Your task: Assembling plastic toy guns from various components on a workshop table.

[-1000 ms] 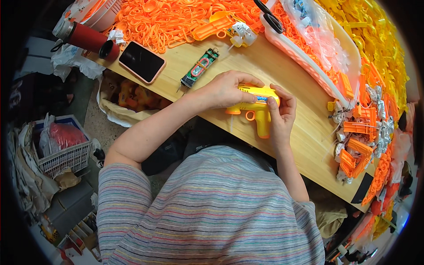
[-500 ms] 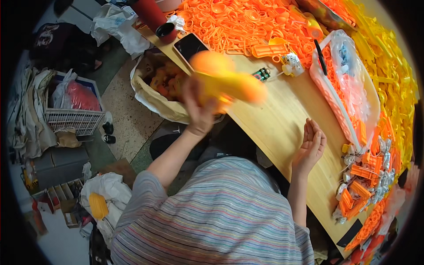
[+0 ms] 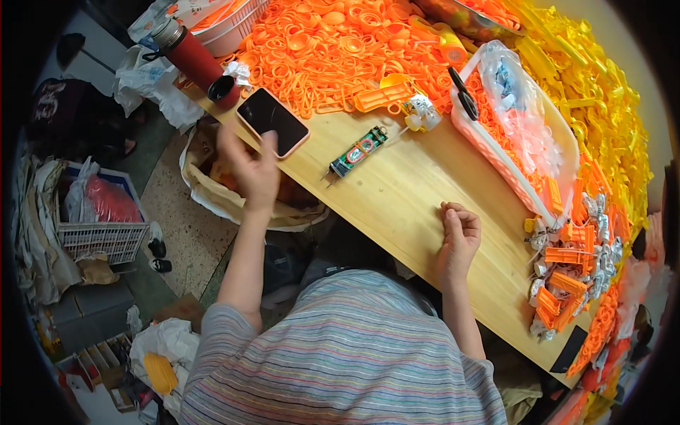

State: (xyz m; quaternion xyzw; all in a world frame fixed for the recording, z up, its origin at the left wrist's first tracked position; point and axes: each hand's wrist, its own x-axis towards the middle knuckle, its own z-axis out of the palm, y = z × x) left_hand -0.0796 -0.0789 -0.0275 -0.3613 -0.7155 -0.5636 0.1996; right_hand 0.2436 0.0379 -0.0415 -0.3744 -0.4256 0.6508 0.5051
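Note:
My left hand (image 3: 253,170) is over the edge of an open sack (image 3: 195,185) left of the table, slightly blurred. Its fingers are spread and hold nothing; the thumb is near a phone (image 3: 274,122) with a dark screen. Orange-yellow pieces show dimly inside the sack, partly hidden by the hand. My right hand (image 3: 459,237) rests low over the wooden table (image 3: 411,198), fingers curled in, with nothing seen in them. Between the hands lies a slim green-and-black device (image 3: 358,152) with thin metal prongs at its near end. White-wrapped small parts (image 3: 421,113) are beyond it.
Orange plastic parts (image 3: 319,49) are heaped across the far table, yellow ones (image 3: 577,99) at far right. A pink-white basket (image 3: 489,159) holds orange parts, clear plastic and black-handled scissors (image 3: 464,95). Orange frames (image 3: 563,283) line the right edge. A red flask (image 3: 191,60) is far left.
The orange-and-yellow plastic piece has left my left hand and is out of sight; that hand has moved left over the sack and opened. My right hand's fingers have curled in.

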